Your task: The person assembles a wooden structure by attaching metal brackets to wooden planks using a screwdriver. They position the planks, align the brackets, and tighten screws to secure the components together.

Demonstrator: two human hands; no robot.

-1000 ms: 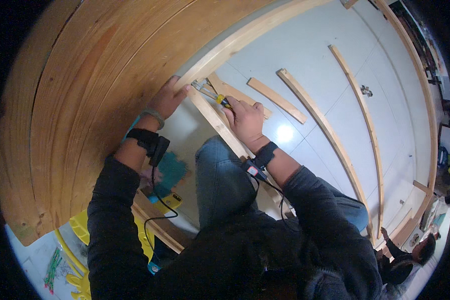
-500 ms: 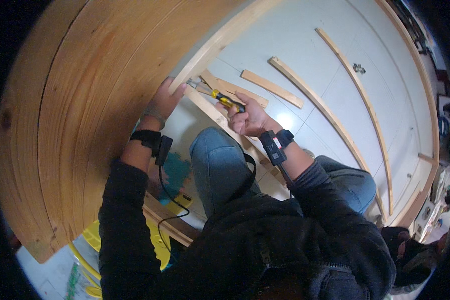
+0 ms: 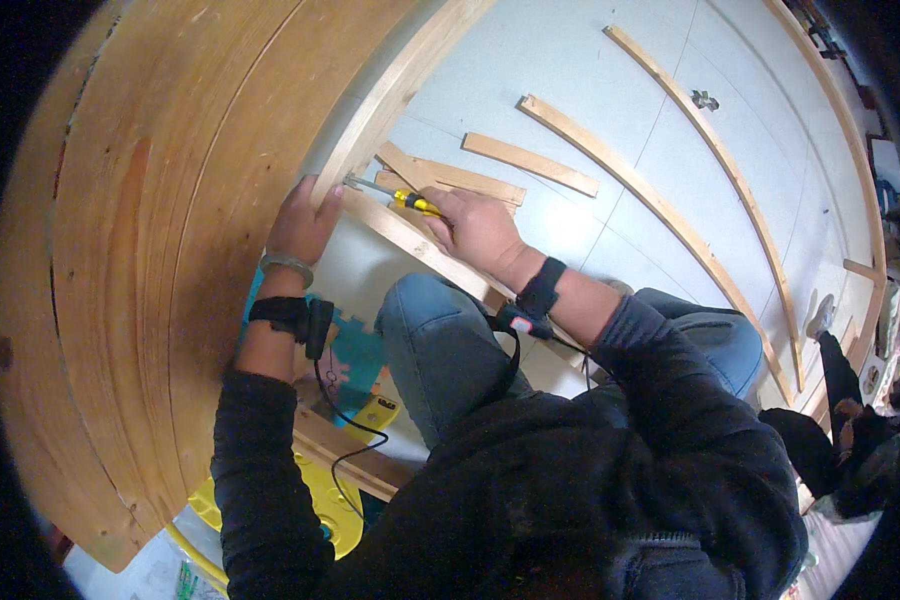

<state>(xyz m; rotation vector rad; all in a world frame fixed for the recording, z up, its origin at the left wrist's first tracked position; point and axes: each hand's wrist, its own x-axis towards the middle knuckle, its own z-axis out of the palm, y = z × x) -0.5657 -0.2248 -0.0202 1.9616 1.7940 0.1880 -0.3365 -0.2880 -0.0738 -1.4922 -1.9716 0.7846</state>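
The right hand is clenched around the yellow-and-black handle of a screwdriver, whose metal shaft points away from it toward the edge of a large wooden panel. The left hand lies just beyond the tip, fingers pressed flat against the panel's edge beside a pale wooden batten that runs up along it; it grips nothing. The tip itself is too small to make out.

To do this step well, the shaft probably wants to stay in line with whatever it drives, with steady pressure from the right hand while the left hand steadies the panel and keeps its fingers out of the tip's path, since a slip would go straight toward them.

One screwdriver is in view. On the pale floor past the right hand lie several loose wooden strips: two long ones and about three short ones, one more passing under the right hand. Each wrist wears one black band.
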